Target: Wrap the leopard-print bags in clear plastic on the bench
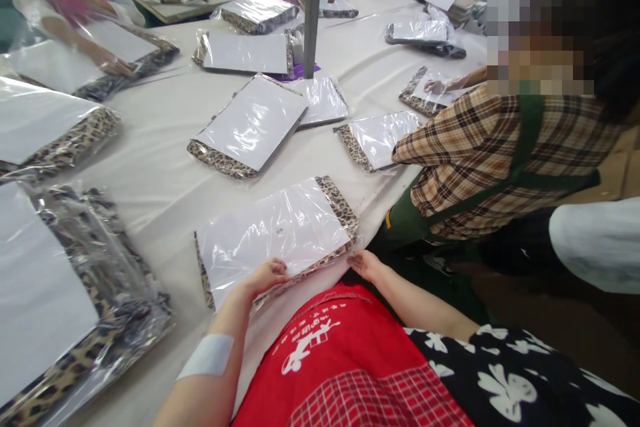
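In front of me lies a clear plastic-wrapped package [277, 230]: a white sheet on top of folded leopard-print cloth. My left hand [273, 273] rests on its near edge, fingers slightly bent over the plastic film, not closed round it. At the near right corner is my right hand [367, 265], its fingers loosely extended toward the edge of the plastic; whether they touch it is hard to tell. A white patch [207, 355] covers part of my left forearm.
More wrapped packages [250, 123] lie across the white-covered table [165, 207], with a large package [45, 293] at left. A metal post [313, 13] rises beyond. A co-worker in a plaid shirt [460, 153] handles a package at right; another co-worker's hand [115, 65] is at upper left.
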A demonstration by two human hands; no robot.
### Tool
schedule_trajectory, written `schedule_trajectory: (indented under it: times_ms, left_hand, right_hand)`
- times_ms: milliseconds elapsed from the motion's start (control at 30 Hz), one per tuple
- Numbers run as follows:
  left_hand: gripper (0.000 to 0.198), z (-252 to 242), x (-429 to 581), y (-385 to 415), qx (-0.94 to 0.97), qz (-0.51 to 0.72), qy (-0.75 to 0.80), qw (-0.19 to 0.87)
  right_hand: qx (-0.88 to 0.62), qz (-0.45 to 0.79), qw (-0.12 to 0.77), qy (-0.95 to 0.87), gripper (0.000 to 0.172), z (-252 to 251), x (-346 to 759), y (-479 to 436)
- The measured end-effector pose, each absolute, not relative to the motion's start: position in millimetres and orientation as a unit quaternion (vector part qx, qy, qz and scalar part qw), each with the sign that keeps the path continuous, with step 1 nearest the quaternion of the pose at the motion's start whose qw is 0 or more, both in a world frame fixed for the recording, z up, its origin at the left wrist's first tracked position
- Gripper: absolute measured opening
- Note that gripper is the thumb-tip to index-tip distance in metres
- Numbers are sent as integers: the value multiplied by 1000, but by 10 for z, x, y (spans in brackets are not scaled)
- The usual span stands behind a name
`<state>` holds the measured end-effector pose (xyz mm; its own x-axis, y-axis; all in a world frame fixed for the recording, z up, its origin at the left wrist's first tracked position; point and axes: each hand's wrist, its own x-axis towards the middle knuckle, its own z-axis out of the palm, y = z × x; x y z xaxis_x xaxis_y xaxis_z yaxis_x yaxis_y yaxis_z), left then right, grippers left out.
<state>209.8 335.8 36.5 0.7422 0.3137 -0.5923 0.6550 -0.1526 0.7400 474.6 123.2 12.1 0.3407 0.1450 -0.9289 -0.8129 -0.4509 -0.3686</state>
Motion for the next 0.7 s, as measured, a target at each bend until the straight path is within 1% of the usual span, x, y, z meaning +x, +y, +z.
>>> schedule_trajectory:
  times_ms: [33, 133, 233, 367, 567, 700]
  left_hand:
    - [35, 375, 2097, 3349, 750, -155, 324, 556]
    - [23, 398, 2093, 3322, 778, -173, 313, 517]
    - [16, 407, 2091, 3300, 805, -192, 300, 474]
    - [15, 413, 2092, 3271, 811, -190, 310, 458]
    - [19, 423, 2124, 3240, 813, -181, 327, 447]
    - [20, 401, 2155, 3254, 813, -177, 331, 446]
  right_hand:
    - [-672, 513, 468, 257, 8, 105, 4739, 1256]
    - [-659, 507, 481, 278, 14, 51, 4728, 1348]
    - [-644, 515, 482, 296, 16, 9, 4736, 1437]
    - [-620, 538, 480, 309, 15, 11, 4764, 1451]
    - [-569, 574, 493, 322, 10, 120, 4793, 1277]
    - [-537, 580, 516, 329, 18, 203, 4788, 1165]
